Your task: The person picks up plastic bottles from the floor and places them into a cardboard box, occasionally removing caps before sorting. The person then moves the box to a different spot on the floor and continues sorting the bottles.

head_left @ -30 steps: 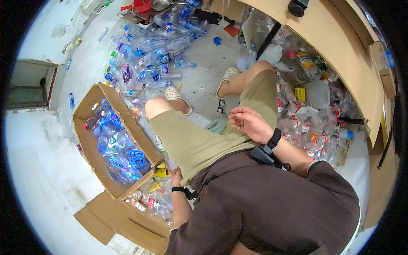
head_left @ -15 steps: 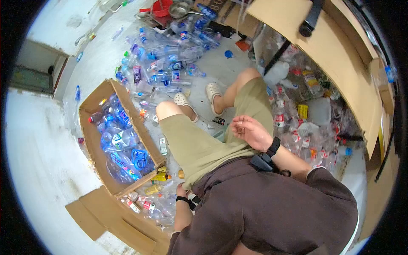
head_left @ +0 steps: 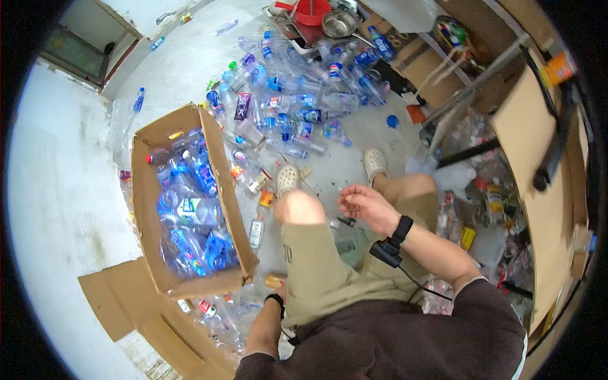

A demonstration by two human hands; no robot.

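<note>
My right hand (head_left: 368, 208) hangs above my lap, fingers loosely bent and a little apart, with nothing visible in them. A black strap and a small black device are at its wrist. My left hand (head_left: 280, 292) is low beside my left thigh, near a yellow-labelled bottle (head_left: 274, 281); its fingers are mostly hidden, so any hold cannot be made out. Left of my knee stands an open cardboard box (head_left: 248, 258) with several clear and blue-labelled plastic bottles (head_left: 197, 211) inside. More bottles (head_left: 221, 316) lie on the floor below the box.
Many loose bottles (head_left: 294, 101) cover the floor ahead, near a red bowl (head_left: 312, 11) and a metal pan (head_left: 339, 24). Flattened cardboard (head_left: 158, 323) lies at lower left. At right, a tan board (head_left: 538, 190) stands beside another heap of bottles (head_left: 494, 202).
The view has turned, so the box and floor bottles sit further right in the picture. My right hand stays raised over my lap; my left hand remains low beside my thigh.
</note>
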